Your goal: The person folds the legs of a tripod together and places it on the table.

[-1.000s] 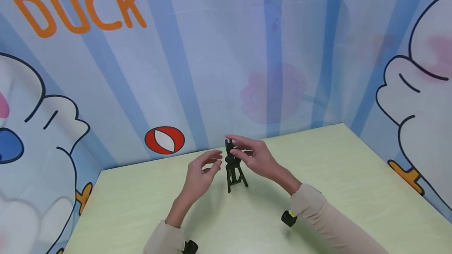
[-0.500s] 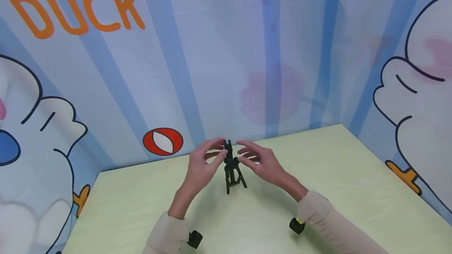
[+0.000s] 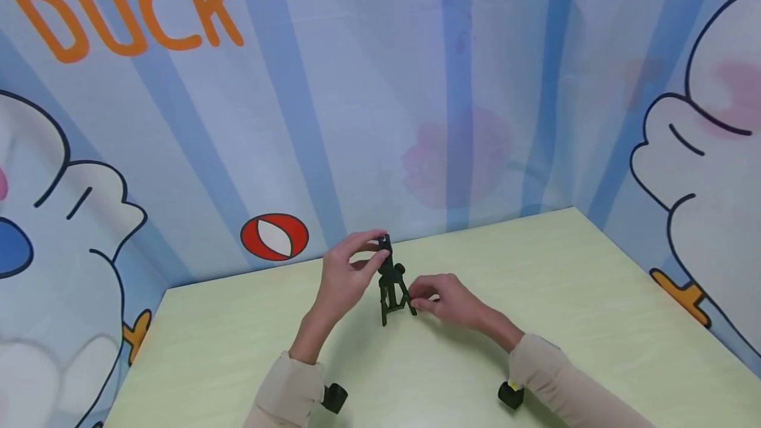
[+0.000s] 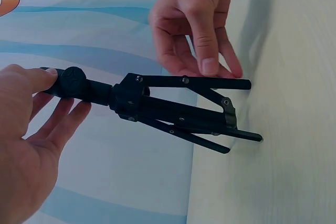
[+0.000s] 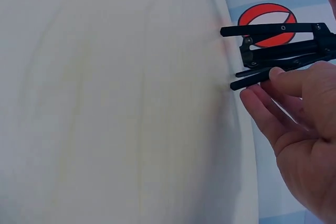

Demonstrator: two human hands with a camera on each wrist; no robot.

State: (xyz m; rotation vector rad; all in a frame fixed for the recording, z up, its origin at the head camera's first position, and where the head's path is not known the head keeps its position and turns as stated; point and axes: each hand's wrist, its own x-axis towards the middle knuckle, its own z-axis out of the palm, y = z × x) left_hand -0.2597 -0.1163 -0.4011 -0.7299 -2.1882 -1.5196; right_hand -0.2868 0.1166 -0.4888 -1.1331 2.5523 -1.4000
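A small black tripod (image 3: 390, 276) stands upright, its legs partly spread, in the middle of the head view. My left hand (image 3: 351, 273) grips its top between thumb and fingers, near the round knob (image 4: 73, 81). Lower down, my right hand (image 3: 448, 299) pinches one leg between thumb and fingertips. The right wrist view shows that leg (image 5: 249, 81) close to its foot, with the thumb laid along it. In the left wrist view the legs, braces and centre column (image 4: 178, 113) are plain to see, while the fingers partly cover the top.
The tripod is over a pale green table (image 3: 238, 349), not far from its back edge. Behind rises a blue striped curtain (image 3: 368, 84) printed with cartoon ducks and a red ball (image 3: 275, 237). Small black cameras (image 3: 335, 398) hang at both wrists.
My right hand has come down from beside the tripod's top to one of its legs. The left hand has moved in from the left and now grips the top.
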